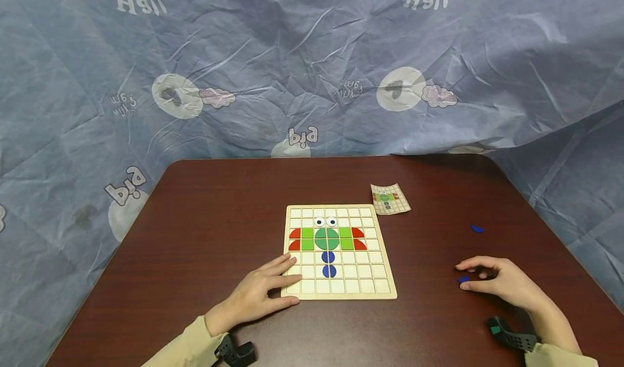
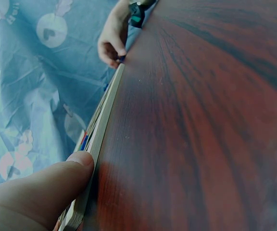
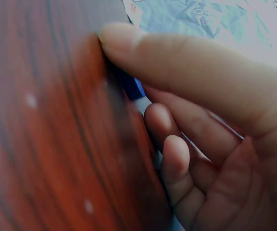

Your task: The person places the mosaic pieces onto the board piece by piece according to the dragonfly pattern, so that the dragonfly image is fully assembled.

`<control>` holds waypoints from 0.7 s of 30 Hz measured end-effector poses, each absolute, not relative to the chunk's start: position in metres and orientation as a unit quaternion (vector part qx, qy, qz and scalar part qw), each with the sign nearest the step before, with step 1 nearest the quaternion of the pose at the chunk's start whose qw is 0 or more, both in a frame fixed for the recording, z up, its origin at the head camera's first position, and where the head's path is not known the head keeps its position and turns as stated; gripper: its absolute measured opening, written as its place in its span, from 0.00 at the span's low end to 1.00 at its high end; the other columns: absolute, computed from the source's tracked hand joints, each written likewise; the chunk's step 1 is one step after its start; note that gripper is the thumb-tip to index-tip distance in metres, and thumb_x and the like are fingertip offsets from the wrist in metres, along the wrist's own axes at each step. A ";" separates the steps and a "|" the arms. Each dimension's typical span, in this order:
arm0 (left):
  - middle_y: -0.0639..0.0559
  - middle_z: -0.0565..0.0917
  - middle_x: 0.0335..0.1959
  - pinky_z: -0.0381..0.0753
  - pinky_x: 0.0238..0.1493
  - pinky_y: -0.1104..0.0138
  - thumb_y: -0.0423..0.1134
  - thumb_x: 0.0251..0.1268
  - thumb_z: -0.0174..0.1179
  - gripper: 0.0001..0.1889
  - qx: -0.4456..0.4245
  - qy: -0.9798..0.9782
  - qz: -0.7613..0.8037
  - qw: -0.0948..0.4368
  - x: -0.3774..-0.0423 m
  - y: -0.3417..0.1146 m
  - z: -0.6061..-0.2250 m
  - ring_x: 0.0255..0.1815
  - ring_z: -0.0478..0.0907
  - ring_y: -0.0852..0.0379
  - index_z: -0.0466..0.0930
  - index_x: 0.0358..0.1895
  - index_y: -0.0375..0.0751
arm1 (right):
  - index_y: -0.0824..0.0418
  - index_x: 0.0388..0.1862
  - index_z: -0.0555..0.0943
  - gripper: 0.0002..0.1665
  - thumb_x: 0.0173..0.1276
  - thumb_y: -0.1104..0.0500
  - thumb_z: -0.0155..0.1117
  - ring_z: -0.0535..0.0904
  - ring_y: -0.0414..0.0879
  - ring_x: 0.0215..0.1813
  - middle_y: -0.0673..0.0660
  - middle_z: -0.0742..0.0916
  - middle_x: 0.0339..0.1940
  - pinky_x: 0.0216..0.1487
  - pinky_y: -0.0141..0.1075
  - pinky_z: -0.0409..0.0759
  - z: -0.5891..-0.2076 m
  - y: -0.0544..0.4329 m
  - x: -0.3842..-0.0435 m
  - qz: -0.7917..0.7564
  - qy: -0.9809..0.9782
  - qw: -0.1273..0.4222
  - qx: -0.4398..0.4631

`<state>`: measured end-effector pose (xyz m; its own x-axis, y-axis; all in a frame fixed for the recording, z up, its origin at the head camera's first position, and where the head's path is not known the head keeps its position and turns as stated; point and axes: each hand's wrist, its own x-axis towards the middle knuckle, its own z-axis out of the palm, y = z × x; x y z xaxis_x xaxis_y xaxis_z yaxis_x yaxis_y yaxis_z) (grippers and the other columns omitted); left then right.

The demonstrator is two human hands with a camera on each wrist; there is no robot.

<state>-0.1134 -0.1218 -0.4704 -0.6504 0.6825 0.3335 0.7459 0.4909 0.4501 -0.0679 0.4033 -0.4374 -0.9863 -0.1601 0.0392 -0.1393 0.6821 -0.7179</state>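
My left hand rests at the left edge of a cream gridded board, fingers spread over its lower left squares. In the left wrist view the thumb lies along the board's edge. Over on the right, my right hand is low at the tabletop with thumb and forefinger curled about a small blue piece. In the right wrist view that blue piece shows just below the thumb; the forefinger's contact is hidden. On the board are two blue circles, a green circle, green squares, red quarter pieces and two eyes.
Another blue piece lies farther back on the right side of the brown table. A small pattern card, slightly curled, touches the board's upper right corner. A printed blue-grey cloth hangs behind the table.
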 end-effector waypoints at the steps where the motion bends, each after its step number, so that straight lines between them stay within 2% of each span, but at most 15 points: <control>1: 0.49 0.69 0.66 0.68 0.62 0.56 0.60 0.60 0.59 0.25 -0.414 -0.862 -0.288 0.054 -0.113 -0.122 -0.470 0.70 0.60 0.53 0.80 0.56 0.52 | 0.59 0.45 0.84 0.17 0.55 0.59 0.73 0.75 0.41 0.32 0.49 0.84 0.38 0.30 0.31 0.75 -0.438 0.403 -0.068 -0.395 0.915 0.009 -0.080; 6: 0.50 0.69 0.67 0.68 0.62 0.56 0.60 0.59 0.59 0.25 -0.411 -0.864 -0.288 0.049 -0.113 -0.122 -0.470 0.70 0.59 0.54 0.80 0.57 0.53 | 0.60 0.41 0.85 0.13 0.55 0.60 0.72 0.75 0.43 0.24 0.50 0.84 0.31 0.24 0.33 0.75 -0.440 0.402 -0.070 -0.407 0.911 -0.004 -0.067; 9: 0.50 0.69 0.66 0.67 0.62 0.56 0.60 0.59 0.59 0.25 -0.409 -0.864 -0.288 0.049 -0.113 -0.122 -0.470 0.70 0.59 0.54 0.80 0.57 0.53 | 0.61 0.39 0.85 0.12 0.56 0.60 0.72 0.75 0.43 0.23 0.49 0.84 0.29 0.23 0.33 0.75 -0.439 0.402 -0.071 -0.407 0.911 -0.007 -0.067; 15: 0.51 0.69 0.66 0.68 0.62 0.56 0.60 0.59 0.59 0.25 -0.408 -0.864 -0.290 0.049 -0.113 -0.122 -0.469 0.70 0.59 0.54 0.80 0.57 0.53 | 0.59 0.37 0.85 0.09 0.57 0.58 0.71 0.80 0.41 0.27 0.47 0.85 0.29 0.26 0.33 0.78 -0.438 0.400 -0.073 -0.395 0.916 -0.002 -0.062; 21: 0.50 0.69 0.66 0.67 0.62 0.56 0.59 0.59 0.59 0.25 -0.409 -0.864 -0.288 0.048 -0.113 -0.122 -0.469 0.70 0.59 0.54 0.80 0.57 0.53 | 0.62 0.40 0.84 0.11 0.58 0.61 0.70 0.83 0.40 0.32 0.53 0.87 0.34 0.29 0.32 0.80 -0.435 0.398 -0.076 -0.395 0.915 0.004 -0.084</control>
<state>-0.1130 -0.1218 -0.4688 -0.6600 0.6801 0.3192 0.7358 0.4993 0.4575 -0.0755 0.3975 -0.4348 -0.9860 -0.1564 0.0581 -0.1496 0.6745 -0.7230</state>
